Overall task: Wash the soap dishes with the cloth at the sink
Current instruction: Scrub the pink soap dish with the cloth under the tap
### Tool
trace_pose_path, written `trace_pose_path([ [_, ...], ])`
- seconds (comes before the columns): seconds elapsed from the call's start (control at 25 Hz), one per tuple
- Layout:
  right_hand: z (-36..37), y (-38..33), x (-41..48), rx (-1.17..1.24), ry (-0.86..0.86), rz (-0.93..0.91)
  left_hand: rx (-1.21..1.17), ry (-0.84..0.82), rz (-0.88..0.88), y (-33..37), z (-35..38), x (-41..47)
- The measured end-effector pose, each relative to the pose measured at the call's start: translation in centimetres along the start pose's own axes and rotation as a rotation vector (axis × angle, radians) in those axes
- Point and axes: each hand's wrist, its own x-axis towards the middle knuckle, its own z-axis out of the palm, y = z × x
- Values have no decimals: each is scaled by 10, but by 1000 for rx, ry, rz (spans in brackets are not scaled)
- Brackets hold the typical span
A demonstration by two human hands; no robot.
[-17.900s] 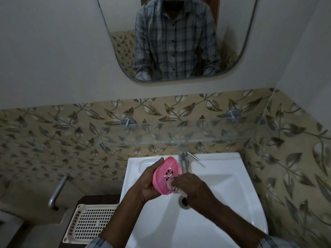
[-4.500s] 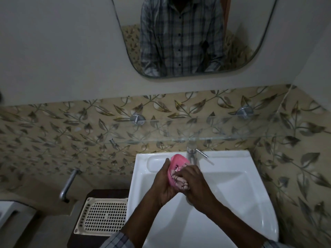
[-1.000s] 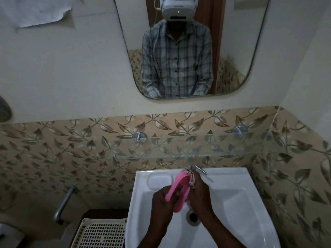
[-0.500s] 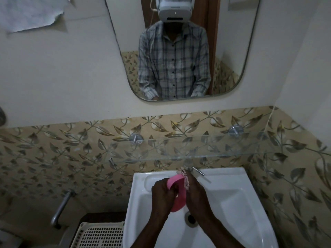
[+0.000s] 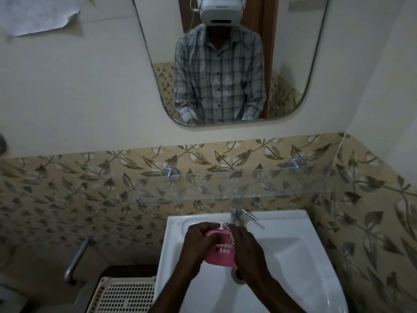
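Note:
Over the white sink I hold a pink slotted soap dish. My left hand grips its left side, fingers curled over the top rim. My right hand is against its right side and holds a pale patterned cloth, of which only a corner shows above the dish, just under the chrome tap. The dish's slotted face is turned up towards me. Most of the cloth is hidden by my right hand.
A glass shelf juts out above the tap. The drain lies below my right hand. A cream perforated tray sits left of the sink, beside a metal grab bar. A mirror hangs above; a tiled wall closes the right.
The dish has turned from edge-on to slotted face up, and my left fingers have curled over its rim. My head has tilted up a little.

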Motion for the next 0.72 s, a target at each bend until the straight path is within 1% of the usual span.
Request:
trace_pose_path([
  [0.04, 0, 1, 0, -22, 40, -18, 16, 5, 32, 3, 1, 0],
  [0.08, -3, -4, 1, 36, 17, 27, -14, 53, 66, 4, 4, -1],
  [0.12, -7, -13, 4, 138, 35, 130, -75, 121, 85, 2, 9, -5],
  [0.24, -7, -21, 15, 487, 30, 538, -209, 341, 29, -17, 22, -12],
  [0.28, -6, -23, 16, 534, 38, 626, -255, 406, 8, -23, 24, -11],
  [0.36, -2, -24, 14, 563, 59, 721, -371, 496, -24, -27, 31, -10],
  [0.48, 8, -29, 15, 745, 9, 810, -457, 501, -74, -32, 43, -18],
  [0.52, 7, -32, 14, 752, 2, 824, -417, 476, -98, -37, 45, -19],
  [0.56, 7, -33, 13, 708, 9, 814, -287, 443, -124, -44, 44, -20],
  [0.6, 6, -32, 11, 636, 20, 782, -77, 385, -131, -50, 42, -19],
  [0.64, 6, -29, 10, 561, 32, 733, 151, 301, -116, -54, 39, -18],
  [0.68, 3, -28, 10, 520, 36, 680, 305, 210, -81, -54, 34, -16],
  [0.72, -2, -27, 10, 536, 26, 643, 338, 109, -70, -52, 30, -15],
])
